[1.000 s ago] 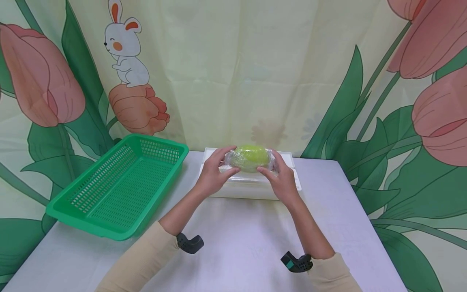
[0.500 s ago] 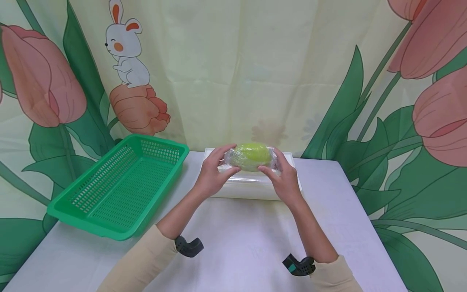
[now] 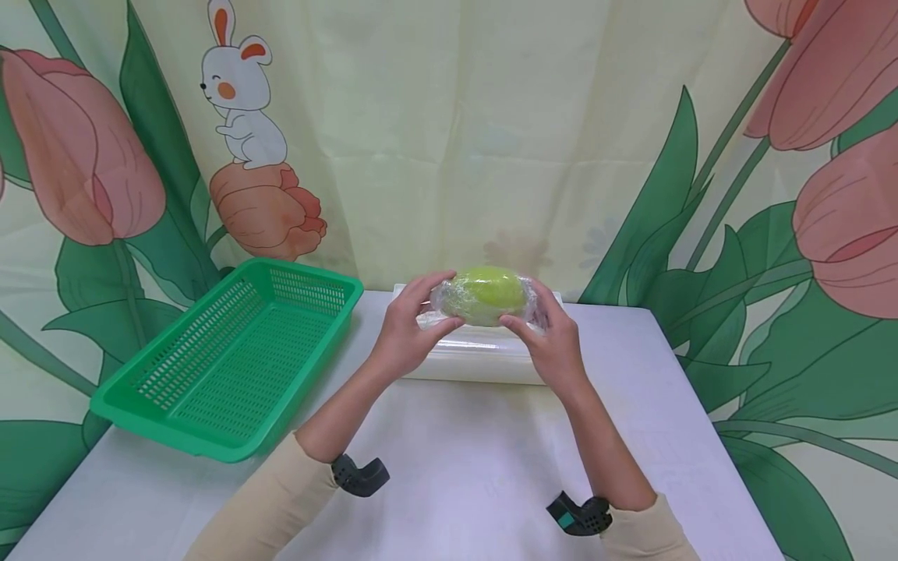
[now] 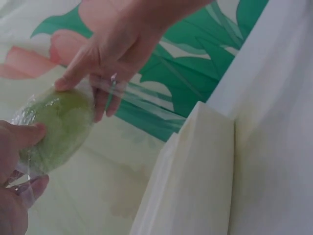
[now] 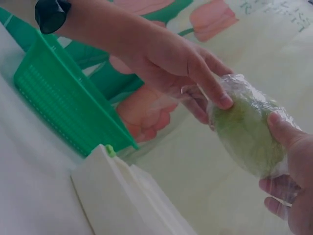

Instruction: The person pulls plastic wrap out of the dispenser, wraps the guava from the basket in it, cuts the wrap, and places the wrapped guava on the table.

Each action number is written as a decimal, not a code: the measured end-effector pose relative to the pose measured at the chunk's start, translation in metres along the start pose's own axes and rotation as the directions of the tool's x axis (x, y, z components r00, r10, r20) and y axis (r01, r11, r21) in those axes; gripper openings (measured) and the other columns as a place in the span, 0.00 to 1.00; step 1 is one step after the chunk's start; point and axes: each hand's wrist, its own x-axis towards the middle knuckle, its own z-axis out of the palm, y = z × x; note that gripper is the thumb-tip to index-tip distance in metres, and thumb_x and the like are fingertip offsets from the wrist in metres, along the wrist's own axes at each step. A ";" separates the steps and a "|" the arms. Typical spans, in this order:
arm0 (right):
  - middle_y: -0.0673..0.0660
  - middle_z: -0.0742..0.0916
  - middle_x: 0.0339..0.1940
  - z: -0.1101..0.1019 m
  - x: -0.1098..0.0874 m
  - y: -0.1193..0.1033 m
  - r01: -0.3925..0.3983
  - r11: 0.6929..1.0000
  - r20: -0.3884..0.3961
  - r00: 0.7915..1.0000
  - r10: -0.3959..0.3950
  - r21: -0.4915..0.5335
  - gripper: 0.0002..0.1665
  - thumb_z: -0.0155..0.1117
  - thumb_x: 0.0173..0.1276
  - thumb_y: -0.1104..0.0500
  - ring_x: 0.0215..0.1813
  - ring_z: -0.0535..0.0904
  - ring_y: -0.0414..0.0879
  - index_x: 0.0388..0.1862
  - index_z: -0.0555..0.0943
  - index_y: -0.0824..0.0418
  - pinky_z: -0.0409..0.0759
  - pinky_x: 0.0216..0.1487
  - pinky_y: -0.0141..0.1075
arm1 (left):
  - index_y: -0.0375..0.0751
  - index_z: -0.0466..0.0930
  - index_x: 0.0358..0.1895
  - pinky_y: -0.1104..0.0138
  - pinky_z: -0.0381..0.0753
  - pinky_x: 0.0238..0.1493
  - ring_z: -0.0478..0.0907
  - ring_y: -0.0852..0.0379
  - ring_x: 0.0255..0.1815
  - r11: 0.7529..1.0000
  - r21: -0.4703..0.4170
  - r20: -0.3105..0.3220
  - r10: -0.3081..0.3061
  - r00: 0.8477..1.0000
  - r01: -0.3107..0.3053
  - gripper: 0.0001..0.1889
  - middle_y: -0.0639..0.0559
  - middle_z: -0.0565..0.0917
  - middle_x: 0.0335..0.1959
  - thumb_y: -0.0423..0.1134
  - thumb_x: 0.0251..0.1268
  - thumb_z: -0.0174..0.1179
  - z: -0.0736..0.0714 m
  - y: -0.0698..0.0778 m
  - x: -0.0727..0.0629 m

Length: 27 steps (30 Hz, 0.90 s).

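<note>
Both hands hold an oval green fruit [image 3: 484, 296] wrapped in clear, wrinkled cling film, raised over a cream-white cling film dispenser [image 3: 477, 365]. My left hand [image 3: 408, 323] grips its left end, thumb on the near side and fingers behind. At the other end my right hand [image 3: 554, 335] pinches the fruit and bunched film in the same way. In the left wrist view, clear film stretches from the fruit [image 4: 61, 127] toward the dispenser [image 4: 195, 171]. The right wrist view shows both thumbs pressing on the wrapped fruit [image 5: 249, 132]. Some fingertips are hidden behind it.
A green plastic basket [image 3: 238, 374] with slotted walls stands at the left of the white-covered table [image 3: 449, 460]. Close behind the dispenser hangs a curtain [image 3: 449, 156] printed with tulips and a rabbit.
The wrapped fruit has risen slightly, showing more of the film on the dispenser below. My right hand has shifted a little to the right. Both hands keep their hold.
</note>
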 end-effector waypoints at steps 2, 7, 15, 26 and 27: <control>0.56 0.79 0.62 -0.002 -0.001 -0.003 0.001 1.000 -0.009 1.000 -0.001 0.008 0.43 0.71 0.59 0.45 0.61 0.76 0.51 0.72 0.65 0.42 0.78 0.59 0.47 | 0.50 0.71 0.66 0.61 0.83 0.55 0.79 0.52 0.54 1.000 -0.018 -0.001 0.004 1.000 -0.004 0.35 0.49 0.76 0.58 0.33 0.51 0.72 -0.001 0.001 0.000; 0.54 0.79 0.62 -0.004 -0.002 -0.007 0.024 1.000 -0.025 0.999 -0.024 0.008 0.43 0.72 0.57 0.45 0.58 0.77 0.47 0.71 0.66 0.41 0.79 0.54 0.34 | 0.50 0.72 0.65 0.62 0.83 0.55 0.79 0.52 0.54 0.999 -0.050 -0.007 0.018 1.000 -0.018 0.34 0.49 0.76 0.59 0.33 0.51 0.72 -0.004 0.006 0.000; 0.53 0.80 0.61 -0.007 -0.003 -0.012 0.052 0.998 -0.049 0.997 -0.051 0.020 0.42 0.73 0.57 0.47 0.57 0.76 0.46 0.70 0.67 0.39 0.77 0.52 0.26 | 0.49 0.72 0.65 0.61 0.82 0.55 0.80 0.52 0.54 0.998 -0.056 -0.015 0.042 0.999 -0.043 0.34 0.49 0.76 0.59 0.32 0.51 0.72 -0.006 0.012 0.001; 0.54 0.80 0.60 -0.011 -0.007 -0.023 0.076 0.996 -0.064 0.995 -0.073 0.046 0.42 0.73 0.58 0.51 0.57 0.76 0.46 0.70 0.67 0.41 0.75 0.52 0.20 | 0.50 0.71 0.65 0.64 0.82 0.56 0.79 0.55 0.54 0.997 -0.035 -0.017 0.067 0.998 -0.067 0.34 0.50 0.76 0.59 0.34 0.52 0.72 -0.010 0.021 0.000; 0.54 0.80 0.60 -0.011 -0.008 -0.024 0.078 0.996 -0.065 0.995 -0.075 0.046 0.42 0.73 0.58 0.52 0.57 0.77 0.46 0.71 0.67 0.41 0.75 0.52 0.20 | 0.49 0.71 0.65 0.64 0.82 0.56 0.79 0.55 0.54 0.997 -0.037 -0.018 0.069 0.997 -0.070 0.34 0.50 0.76 0.59 0.33 0.52 0.72 -0.010 0.022 0.000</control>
